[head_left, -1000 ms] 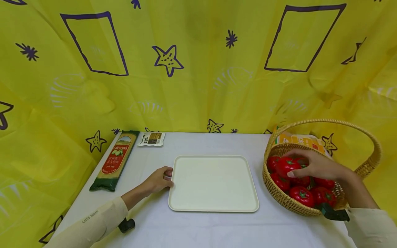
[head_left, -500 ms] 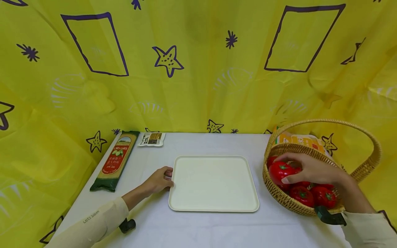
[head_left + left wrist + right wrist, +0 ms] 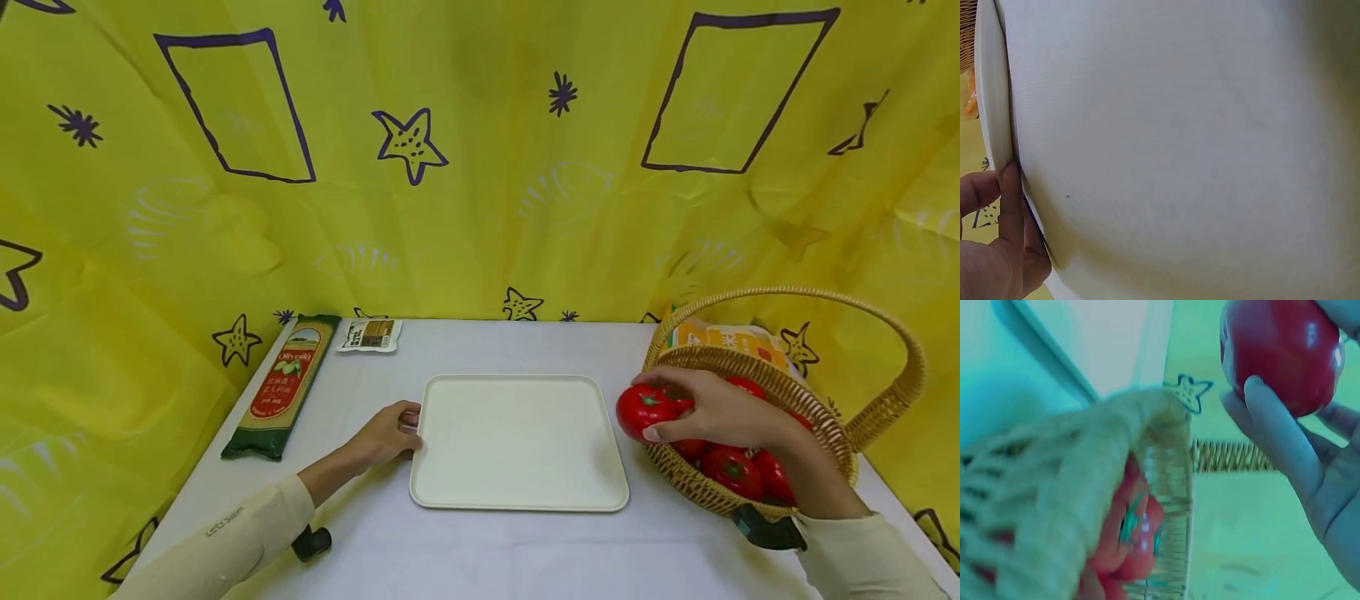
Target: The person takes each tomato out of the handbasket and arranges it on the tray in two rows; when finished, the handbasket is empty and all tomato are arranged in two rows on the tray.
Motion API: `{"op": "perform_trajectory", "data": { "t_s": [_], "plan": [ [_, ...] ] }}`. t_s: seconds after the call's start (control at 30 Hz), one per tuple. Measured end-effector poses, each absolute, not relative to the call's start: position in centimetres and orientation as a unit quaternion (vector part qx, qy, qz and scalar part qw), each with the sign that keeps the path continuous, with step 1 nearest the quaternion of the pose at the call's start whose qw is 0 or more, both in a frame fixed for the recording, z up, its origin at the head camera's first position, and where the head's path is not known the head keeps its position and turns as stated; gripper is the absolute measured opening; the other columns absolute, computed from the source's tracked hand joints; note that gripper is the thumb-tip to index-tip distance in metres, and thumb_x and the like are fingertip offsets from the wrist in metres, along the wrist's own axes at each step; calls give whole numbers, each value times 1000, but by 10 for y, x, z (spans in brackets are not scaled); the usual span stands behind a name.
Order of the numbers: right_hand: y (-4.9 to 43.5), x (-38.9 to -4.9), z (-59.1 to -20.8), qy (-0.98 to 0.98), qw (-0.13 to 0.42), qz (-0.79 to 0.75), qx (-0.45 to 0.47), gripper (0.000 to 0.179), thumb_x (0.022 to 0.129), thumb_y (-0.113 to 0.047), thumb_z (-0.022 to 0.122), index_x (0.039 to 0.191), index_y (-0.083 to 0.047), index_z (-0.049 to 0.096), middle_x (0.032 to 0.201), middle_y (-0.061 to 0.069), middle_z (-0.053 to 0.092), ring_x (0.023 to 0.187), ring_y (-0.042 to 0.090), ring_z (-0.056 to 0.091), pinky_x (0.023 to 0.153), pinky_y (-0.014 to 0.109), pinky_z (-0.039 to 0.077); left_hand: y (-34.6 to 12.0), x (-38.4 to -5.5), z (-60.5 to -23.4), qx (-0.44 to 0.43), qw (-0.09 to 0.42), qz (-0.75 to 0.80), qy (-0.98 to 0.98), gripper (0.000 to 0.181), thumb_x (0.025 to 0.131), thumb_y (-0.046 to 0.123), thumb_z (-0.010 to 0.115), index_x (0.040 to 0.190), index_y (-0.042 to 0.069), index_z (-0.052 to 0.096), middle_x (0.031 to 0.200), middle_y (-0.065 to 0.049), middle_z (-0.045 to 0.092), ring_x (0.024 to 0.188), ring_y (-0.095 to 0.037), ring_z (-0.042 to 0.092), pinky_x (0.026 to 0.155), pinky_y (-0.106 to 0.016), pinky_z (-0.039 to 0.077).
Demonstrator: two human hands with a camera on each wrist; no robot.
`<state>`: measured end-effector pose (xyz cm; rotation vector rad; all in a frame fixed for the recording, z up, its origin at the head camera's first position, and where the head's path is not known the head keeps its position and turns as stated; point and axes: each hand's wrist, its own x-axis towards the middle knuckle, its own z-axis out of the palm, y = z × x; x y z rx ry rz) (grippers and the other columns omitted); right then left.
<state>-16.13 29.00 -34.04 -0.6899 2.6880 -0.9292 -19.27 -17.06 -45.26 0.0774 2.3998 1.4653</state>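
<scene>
My right hand (image 3: 716,408) holds a shiny red tomato (image 3: 643,412) by its sides, thumb at the near side. It is at the left rim of the wicker basket (image 3: 693,487), between basket and tray. The right wrist view shows the fingers curled round the tomato (image 3: 1282,353). More red tomatoes (image 3: 731,471) lie inside the basket, partly hidden by the hand and forearm. My left hand (image 3: 386,435) pinches the left edge of a flat cream tray (image 3: 517,442). In the left wrist view, thumb and fingers meet at the tray's rim (image 3: 994,94).
A green and red pasta packet (image 3: 283,387) lies at the table's left side, with a small white sachet (image 3: 370,335) behind it. An orange and yellow bag (image 3: 738,340) stands behind the basket. The basket's tall handle (image 3: 795,292) arches over it. A yellow patterned curtain (image 3: 480,208) surrounds the table.
My right hand has lifted the tomato from among the others and carried it left, to the basket's left rim. The left hand keeps its place at the tray.
</scene>
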Motion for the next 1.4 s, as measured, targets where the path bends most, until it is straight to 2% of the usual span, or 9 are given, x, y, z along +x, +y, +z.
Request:
{"op": "perform_trajectory", "data": {
  "t_s": [0.13, 0.43, 0.7, 0.93, 1.4],
  "plan": [
    [278, -167, -344, 913, 114, -318, -228, 58, 83, -35, 80, 132, -14, 57, 124, 9, 64, 106, 25, 60, 79, 29, 57, -171, -193, -452, 26, 163, 516, 841, 61, 79, -10, 68, 137, -11, 48, 114, -20, 57, 96, -24, 62, 72, -35, 62],
    [252, -177, -347, 894, 150, -346, -241, 57, 83, -33, 80, 131, -14, 56, 113, 7, 67, 94, 24, 62, 72, 29, 59, -171, -193, -453, 30, 163, 517, 840, 62, 79, -10, 68, 137, -10, 48, 112, -19, 58, 93, -21, 62, 71, -34, 62],
    [232, -185, -351, 881, 161, -376, -239, 55, 83, -32, 81, 131, -18, 56, 114, 4, 67, 103, 25, 61, 75, 33, 60, -171, -194, -456, 33, 162, 519, 839, 61, 79, -10, 67, 137, -9, 48, 110, -18, 57, 92, -21, 62, 70, -34, 62],
    [214, -194, -352, 868, 171, -381, -267, 54, 84, -30, 80, 129, -14, 57, 116, 6, 65, 104, 26, 59, 76, 32, 60, -171, -194, -456, 26, 160, 513, 843, 62, 78, -10, 68, 137, -9, 49, 110, -18, 57, 92, -21, 62, 70, -35, 62],
    [184, -208, -362, 852, 172, -396, -295, 48, 83, -28, 79, 125, -15, 60, 114, 4, 65, 103, 26, 60, 78, 32, 60, -172, -194, -457, 28, 158, 515, 842, 63, 78, -10, 68, 138, -9, 48, 112, -19, 59, 93, -22, 62, 72, -35, 63]
  ]
}}
